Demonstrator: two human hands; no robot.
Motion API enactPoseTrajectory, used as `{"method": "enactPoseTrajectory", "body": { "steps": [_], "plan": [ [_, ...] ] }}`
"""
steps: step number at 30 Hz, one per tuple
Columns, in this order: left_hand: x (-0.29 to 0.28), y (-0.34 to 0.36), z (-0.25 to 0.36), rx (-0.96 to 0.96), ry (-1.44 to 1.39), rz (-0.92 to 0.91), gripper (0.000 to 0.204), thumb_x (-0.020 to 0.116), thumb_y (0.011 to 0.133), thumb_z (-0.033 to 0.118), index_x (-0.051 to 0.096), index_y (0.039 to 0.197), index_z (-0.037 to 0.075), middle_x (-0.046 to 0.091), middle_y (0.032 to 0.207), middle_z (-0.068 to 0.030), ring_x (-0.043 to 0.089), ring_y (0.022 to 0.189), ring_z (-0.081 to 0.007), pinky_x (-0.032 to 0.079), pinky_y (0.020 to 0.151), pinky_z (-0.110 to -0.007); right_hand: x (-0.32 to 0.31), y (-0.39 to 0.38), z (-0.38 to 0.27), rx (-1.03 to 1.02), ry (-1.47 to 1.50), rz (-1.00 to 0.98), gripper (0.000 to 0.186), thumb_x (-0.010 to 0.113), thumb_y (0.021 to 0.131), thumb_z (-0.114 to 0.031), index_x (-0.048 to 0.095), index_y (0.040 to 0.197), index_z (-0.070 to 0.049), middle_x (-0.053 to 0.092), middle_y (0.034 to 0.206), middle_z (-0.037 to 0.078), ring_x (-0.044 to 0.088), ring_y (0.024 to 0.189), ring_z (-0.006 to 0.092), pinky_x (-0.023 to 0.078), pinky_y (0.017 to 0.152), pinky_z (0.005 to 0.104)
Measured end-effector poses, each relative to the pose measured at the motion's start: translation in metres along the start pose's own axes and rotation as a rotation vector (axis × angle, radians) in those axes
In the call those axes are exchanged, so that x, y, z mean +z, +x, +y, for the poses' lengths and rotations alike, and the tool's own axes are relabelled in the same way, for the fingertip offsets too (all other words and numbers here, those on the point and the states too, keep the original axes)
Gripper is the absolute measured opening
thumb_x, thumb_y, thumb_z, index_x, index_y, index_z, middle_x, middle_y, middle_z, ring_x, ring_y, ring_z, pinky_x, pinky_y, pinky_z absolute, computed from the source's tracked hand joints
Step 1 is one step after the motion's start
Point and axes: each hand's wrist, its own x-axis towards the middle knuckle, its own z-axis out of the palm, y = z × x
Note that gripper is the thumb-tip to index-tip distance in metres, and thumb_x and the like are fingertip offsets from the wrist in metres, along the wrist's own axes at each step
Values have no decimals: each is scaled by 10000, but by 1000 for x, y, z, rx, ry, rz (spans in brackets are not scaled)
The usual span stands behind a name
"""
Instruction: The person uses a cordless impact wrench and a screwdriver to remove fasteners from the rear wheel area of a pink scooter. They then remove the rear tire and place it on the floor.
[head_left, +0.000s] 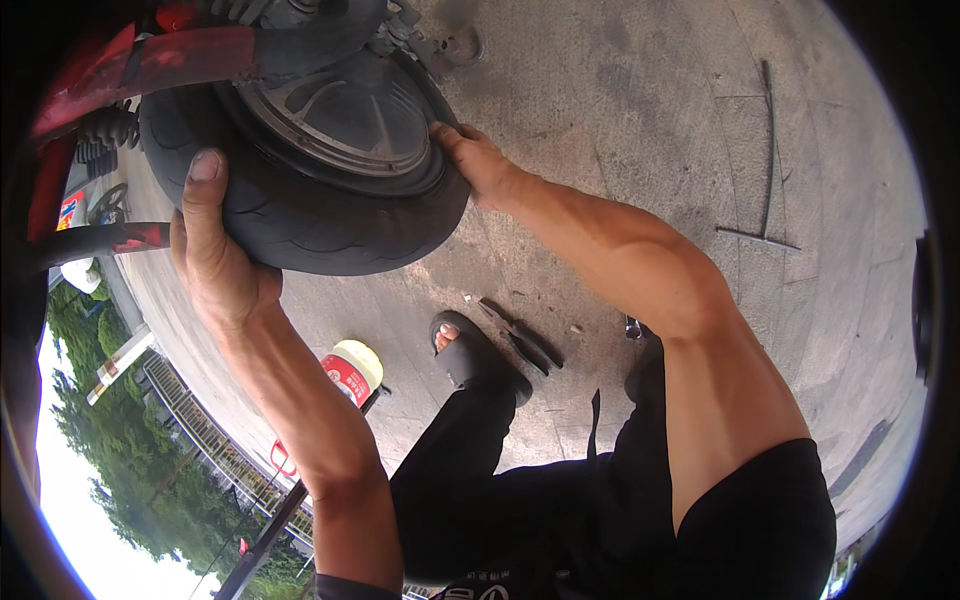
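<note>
Both my hands grip a black rubber wheel (pixel 330 235) with a dusty grey hub, tilted under a red and black vehicle frame (pixel 190 60). My left hand (pixel 218 245) wraps the tyre's near left side, thumb up on the tread. On the right side, my right hand (pixel 480 165) clasps the tyre with its thumb on the rim edge; its other fingers are hidden behind the rubber. Dark pliers (pixel 522 338) lie on the ground beside my sandalled foot (pixel 470 355), below the wheel.
A long T-shaped metal tool (pixel 767 170) lies on the paving to the right. A red and white bucket (pixel 352 372) with a pale yellow top stands left of my foot. A small shiny metal piece (pixel 634 327) is near my right leg. Railings (pixel 190 410) and trees are at the far left.
</note>
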Motion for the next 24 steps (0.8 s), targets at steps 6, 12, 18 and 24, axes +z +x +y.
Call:
{"method": "enactPoseTrajectory", "body": {
  "steps": [6, 12, 18, 24],
  "plan": [
    [2, 8, 4, 4, -107, -65, 528, 675, 899, 259, 522, 1316, -28, 621, 1259, -152, 612, 1143, -262, 479, 1032, -389, 4, 6, 6, -20, -122, 115, 687, 620, 913, -378, 399, 1347, 107, 540, 1281, 287, 564, 1171, 334, 481, 949, 389],
    [3, 11, 2, 55, -78, 2, 533, 680, 893, 258, 524, 1316, -26, 618, 1270, -145, 607, 1148, -255, 458, 1054, -381, 9, 16, 2, -39, -95, 77, 665, 612, 913, -381, 408, 1329, 96, 556, 1253, 271, 609, 1086, 312, 526, 848, 384],
    [2, 8, 2, 29, -107, -10, 540, 675, 896, 263, 519, 1321, -31, 607, 1286, -154, 601, 1158, -258, 455, 1057, -378, 2, 3, 5, -25, -156, 106, 650, 604, 914, -394, 422, 1307, 91, 600, 1160, 238, 635, 981, 284, 536, 730, 392],
    [-2, 10, 5, 36, -97, -47, 547, 675, 894, 274, 517, 1323, -27, 604, 1292, -148, 601, 1157, -258, 461, 1052, -383, 0, 7, 9, -45, -171, 98, 675, 596, 904, -431, 426, 1314, 78, 606, 1157, 233, 634, 977, 289, 520, 703, 397]
  ]
}}
